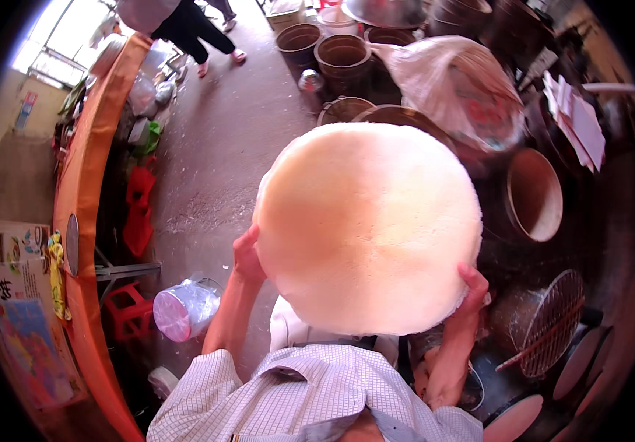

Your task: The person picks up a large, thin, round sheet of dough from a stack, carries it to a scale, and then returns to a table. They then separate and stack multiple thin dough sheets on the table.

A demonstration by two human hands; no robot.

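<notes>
The round pale slab [373,236] hides its own underside and parts of the left hand [247,254] and right hand [472,287]. Behind it, a wide brown pot [413,119] is mostly covered. The upper edge cuts off a standing person [186,29] at the torso. What fills the whitish sack [454,81] cannot be told; the lower edge crops the orange desk [80,202].

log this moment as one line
pale round slab: held up | left hand: gripping left edge | right hand: gripping lower-right edge | red stool: floor, left
</notes>
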